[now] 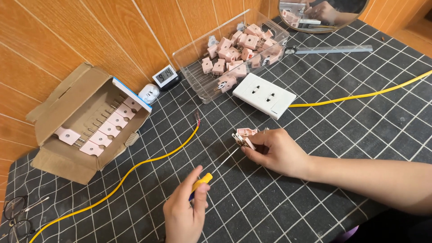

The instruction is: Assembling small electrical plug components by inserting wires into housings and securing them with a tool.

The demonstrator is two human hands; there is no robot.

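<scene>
The right hand [276, 153] holds a small pink plug [245, 136]. The fingers are closed around it. The plug sits just below the white socket plate [264, 95], near the middle of the mat [360, 135]. Its metal prongs point to the left and a little down.

The left hand [184, 213] holds a screwdriver [215, 168] with a yellow handle. The fingers are wrapped tight on the handle. The screwdriver is long and thin. It slants from the left hand, low and left of the socket plate, up and to the right. Its tip touches the plug.

A yellow wire [148, 159] lies to the left of the socket plate. Its bare end points up. Another yellow wire [360, 94] runs off to the right from the socket plate.

A clear box [198, 85] full of pink plugs sits just above the socket plate. A cardboard box [67, 157] with more pink plugs in a row is far to the left of it. A small clock [165, 75] stands between the two boxes. A metal ruler [333, 49] lies up and to the right of the socket plate. Glasses [15, 216] lie far down to the left.
</scene>
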